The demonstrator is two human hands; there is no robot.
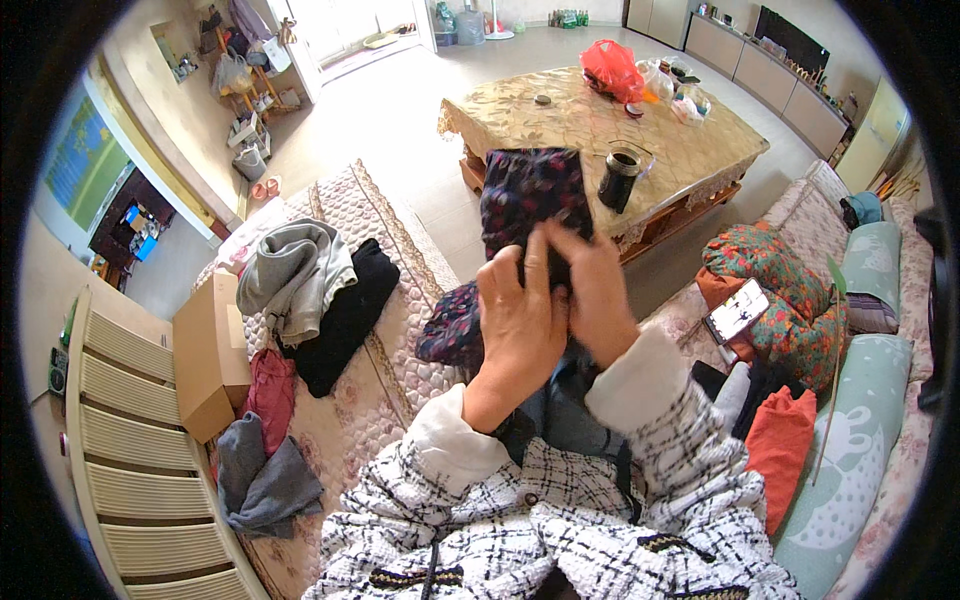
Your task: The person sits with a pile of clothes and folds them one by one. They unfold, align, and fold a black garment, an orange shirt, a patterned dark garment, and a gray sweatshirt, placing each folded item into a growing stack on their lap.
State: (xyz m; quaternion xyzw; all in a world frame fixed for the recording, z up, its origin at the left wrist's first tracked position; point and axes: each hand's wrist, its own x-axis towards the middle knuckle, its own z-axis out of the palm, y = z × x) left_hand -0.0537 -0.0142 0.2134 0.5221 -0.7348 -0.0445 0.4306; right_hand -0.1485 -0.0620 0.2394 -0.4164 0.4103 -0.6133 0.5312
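A folded dark cloth with a small floral print (534,191) lies in front of me, at lap height or a little above. My left hand (521,319) has its fingers bent onto the cloth's near part. Beside it, my right hand (596,289) touches the same cloth and is blurred, so its grip is unclear. Another piece of floral cloth (450,326) shows to the left of my left hand; whether it belongs to the same item is hidden. Both hands overlap the near edge of the cloth.
Left on the quilted seat are a grey garment (292,274), black garment (341,322), cardboard box (210,352) and dark grey garment (262,480). Right are a phone (736,311), floral bundle (780,300) and orange garment (780,450). Ahead, a table (510,112) bears a dark jar (619,180) and red bag (611,71).
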